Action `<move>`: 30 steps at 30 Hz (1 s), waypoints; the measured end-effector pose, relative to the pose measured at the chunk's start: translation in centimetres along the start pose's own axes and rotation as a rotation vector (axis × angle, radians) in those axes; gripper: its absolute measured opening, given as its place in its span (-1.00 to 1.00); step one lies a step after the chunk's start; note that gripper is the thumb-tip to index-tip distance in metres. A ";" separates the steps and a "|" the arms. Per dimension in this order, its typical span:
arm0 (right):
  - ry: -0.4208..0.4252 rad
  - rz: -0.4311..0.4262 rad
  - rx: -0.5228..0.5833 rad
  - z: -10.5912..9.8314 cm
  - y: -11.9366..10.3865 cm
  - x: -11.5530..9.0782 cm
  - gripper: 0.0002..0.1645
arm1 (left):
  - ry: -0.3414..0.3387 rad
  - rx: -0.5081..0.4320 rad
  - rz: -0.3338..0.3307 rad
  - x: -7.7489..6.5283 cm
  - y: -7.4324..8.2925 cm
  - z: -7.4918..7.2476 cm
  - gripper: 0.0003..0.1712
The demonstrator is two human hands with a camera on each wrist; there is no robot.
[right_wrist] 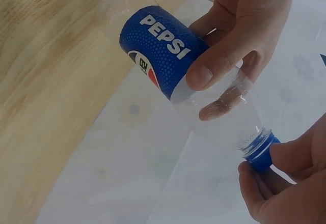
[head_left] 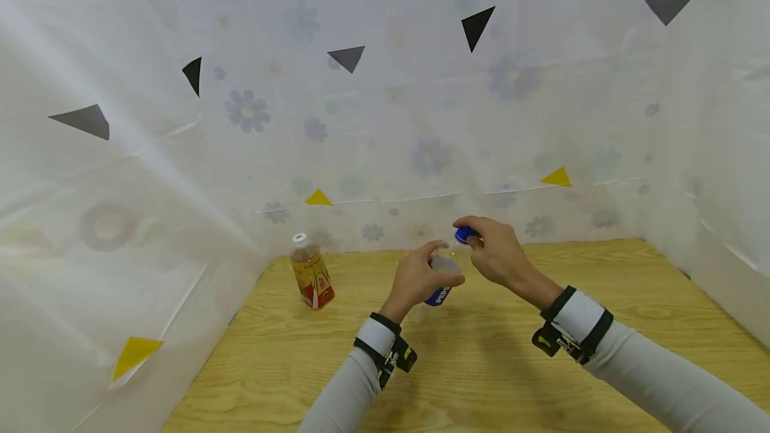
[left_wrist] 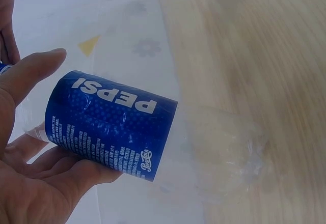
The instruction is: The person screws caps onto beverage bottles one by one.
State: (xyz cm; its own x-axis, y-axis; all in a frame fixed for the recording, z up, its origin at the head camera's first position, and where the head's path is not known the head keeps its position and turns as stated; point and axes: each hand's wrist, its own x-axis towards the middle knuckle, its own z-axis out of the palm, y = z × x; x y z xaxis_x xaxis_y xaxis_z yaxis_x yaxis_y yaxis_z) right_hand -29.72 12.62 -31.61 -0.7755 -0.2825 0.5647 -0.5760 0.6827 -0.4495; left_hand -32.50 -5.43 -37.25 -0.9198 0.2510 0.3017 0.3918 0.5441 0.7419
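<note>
A clear plastic Pepsi bottle [right_wrist: 163, 51] with a blue label is held tilted above the table, its neck toward the right hand. The left hand [head_left: 415, 279] grips the bottle round its upper body, thumb and fingers on either side. At the bottle's mouth, the right hand [head_left: 499, 252] pinches the blue cap [right_wrist: 261, 158] between thumb and fingers. In the right wrist view the cap sits at the threaded neck. The left wrist view shows the label [left_wrist: 109, 127] and the see-through base, with the cap mostly hidden behind the left thumb.
A second bottle [head_left: 313, 276], with a white cap and a yellow and red label, stands on the wooden table [head_left: 289, 366] to the left. White sheeting [head_left: 391, 119] with flower prints and taped triangles rises behind the table and along both sides.
</note>
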 end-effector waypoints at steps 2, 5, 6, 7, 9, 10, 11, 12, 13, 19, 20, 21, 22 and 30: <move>0.005 -0.002 -0.002 0.0 0.1 0.0 -0.52 | -0.002 0.000 0.000 0.0 0.0 0.0 -0.21; 0.015 0.002 0.000 0.1 0.2 -0.1 -0.55 | -0.004 -0.001 0.000 0.0 -0.1 0.0 -0.21; 0.019 0.003 0.000 0.1 0.2 -0.1 -0.57 | -0.004 -0.002 -0.001 0.0 -0.1 0.0 -0.20; 0.026 0.004 0.000 0.2 0.2 -0.1 -0.59 | -0.004 -0.002 -0.002 -0.1 -0.1 0.0 -0.20; 0.045 0.006 -0.001 0.3 0.3 0.0 -0.64 | -0.005 -0.003 -0.007 -0.1 -0.1 0.0 -0.20; 0.057 0.008 -0.003 0.3 0.4 0.0 -0.66 | -0.006 -0.002 -0.008 -0.1 -0.1 0.0 -0.20; 0.068 0.010 -0.005 0.4 0.5 0.0 -0.68 | -0.007 -0.001 -0.011 -0.1 0.0 0.0 -0.20; 0.076 0.014 -0.009 0.4 0.5 0.1 -0.70 | -0.008 -0.003 -0.010 -0.1 0.0 0.0 -0.20; 0.085 0.017 -0.011 0.4 0.6 0.1 -0.72 | -0.010 -0.003 -0.010 -0.1 0.0 0.0 -0.20; 0.103 0.050 -0.014 0.4 0.8 0.1 -0.70 | -0.014 0.006 0.000 0.0 0.1 0.0 -0.18; 0.105 0.055 -0.013 0.4 0.8 0.1 -0.69 | -0.013 0.009 0.002 0.0 0.2 0.0 -0.18; 0.107 0.058 -0.012 0.4 0.9 0.0 -0.68 | -0.012 0.013 0.005 0.0 0.2 0.0 -0.18; 0.109 0.060 -0.012 0.4 0.9 0.0 -0.67 | -0.011 0.014 0.007 0.0 0.2 0.0 -0.18; 0.106 0.067 -0.011 0.5 1.1 -0.1 -0.62 | -0.016 0.012 -0.006 0.0 0.1 0.2 -0.20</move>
State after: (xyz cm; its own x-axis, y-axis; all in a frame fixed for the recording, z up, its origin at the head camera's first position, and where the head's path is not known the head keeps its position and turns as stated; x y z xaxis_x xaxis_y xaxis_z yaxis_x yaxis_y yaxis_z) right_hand -30.44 13.09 -32.52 -0.7800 -0.1636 0.6040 -0.5205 0.7054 -0.4811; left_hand -32.45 -5.23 -37.26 -0.9219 0.2600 0.2874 0.3862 0.5550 0.7368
